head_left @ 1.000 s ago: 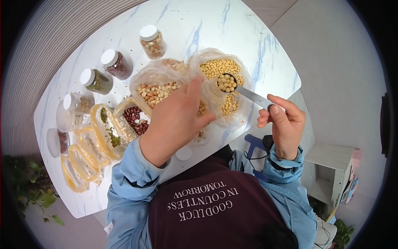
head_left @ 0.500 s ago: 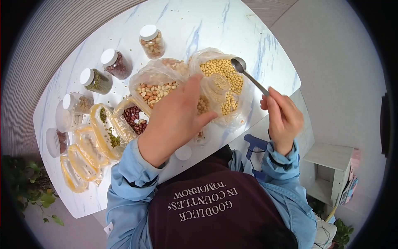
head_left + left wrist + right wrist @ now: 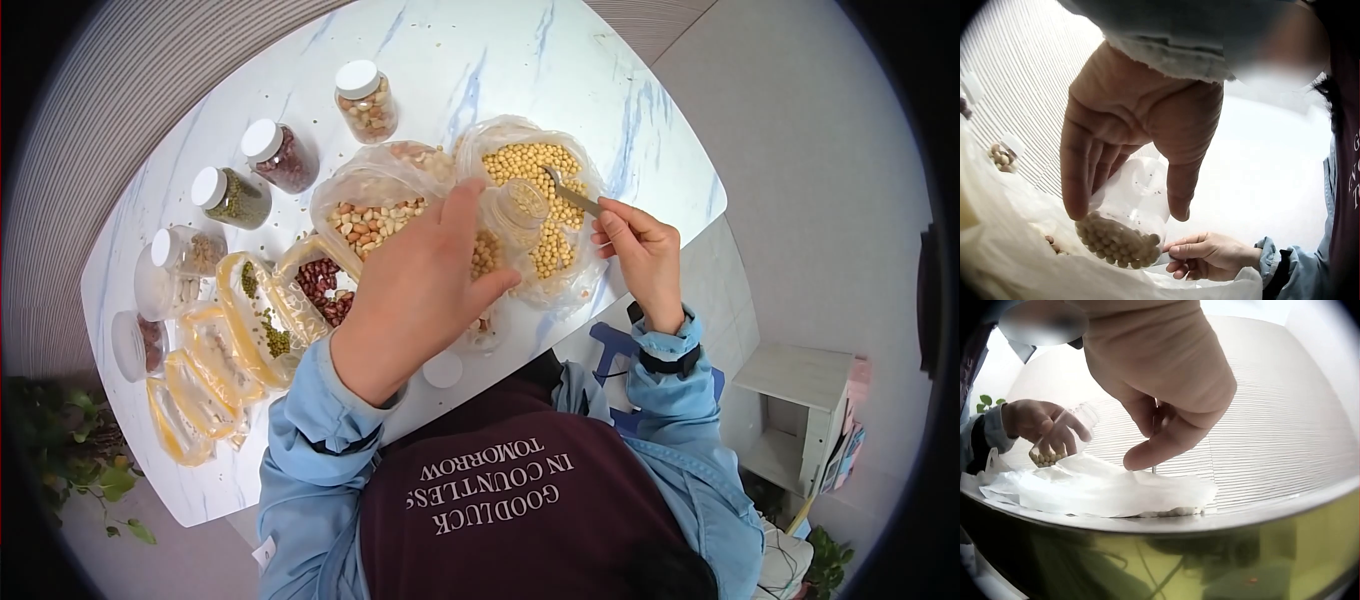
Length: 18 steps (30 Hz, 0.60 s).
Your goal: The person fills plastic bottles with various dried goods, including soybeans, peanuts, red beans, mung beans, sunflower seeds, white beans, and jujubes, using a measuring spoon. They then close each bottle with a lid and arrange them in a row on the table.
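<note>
My left hand [image 3: 420, 275] grips a clear plastic jar [image 3: 522, 200], its fingers on one side and thumb on the other. The jar is tilted, its mouth towards the right; in the left wrist view round yellow soybeans [image 3: 1116, 244] lie in its lower end. Beneath and beside it, an open clear plastic bag [image 3: 590, 255] holds more soybeans [image 3: 525, 160]. With thumb and fingers, my right hand [image 3: 645, 255] pinches the handle of a metal measuring spoon [image 3: 578, 198]. The spoon's head is down among the soybeans in the bag, mostly hidden.
Left of the soybeans sits a bag of peanuts [image 3: 375, 225], then a pack of red beans [image 3: 325, 285] and a pack of green beans [image 3: 275, 330]. Several white-lidded jars, including one of peanuts [image 3: 368, 105], stand along the far side. A loose white lid [image 3: 442, 368] lies near the front edge.
The spoon, heaped with soybeans a second ago, was tipped empty above the bag and has now gone down into the soybeans. My right hand moved forward and left; my left hand stayed nearly still.
</note>
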Motion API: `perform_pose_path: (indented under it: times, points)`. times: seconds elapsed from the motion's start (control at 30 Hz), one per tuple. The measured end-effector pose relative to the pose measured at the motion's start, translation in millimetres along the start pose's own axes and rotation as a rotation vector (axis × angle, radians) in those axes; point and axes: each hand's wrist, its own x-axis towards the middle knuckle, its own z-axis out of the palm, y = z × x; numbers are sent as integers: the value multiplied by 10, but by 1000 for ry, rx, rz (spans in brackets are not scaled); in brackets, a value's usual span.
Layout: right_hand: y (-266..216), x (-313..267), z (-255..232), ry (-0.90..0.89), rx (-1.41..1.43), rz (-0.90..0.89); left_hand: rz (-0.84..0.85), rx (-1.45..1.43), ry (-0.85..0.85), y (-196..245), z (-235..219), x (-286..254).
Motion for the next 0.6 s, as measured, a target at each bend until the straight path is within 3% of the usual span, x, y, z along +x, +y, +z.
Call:
perform_pose_path:
  times: [0.17,0.27,0.6]
  points:
    - [-63,30,-24,-62,268,268,-12,7,-18,13,-14,2]
    - [72,86,-111,-84,451,329,0,12,-7,2,-5,2]
    - [111,79,-204,-25,538,297,-16,9,-35,4,-13,1]
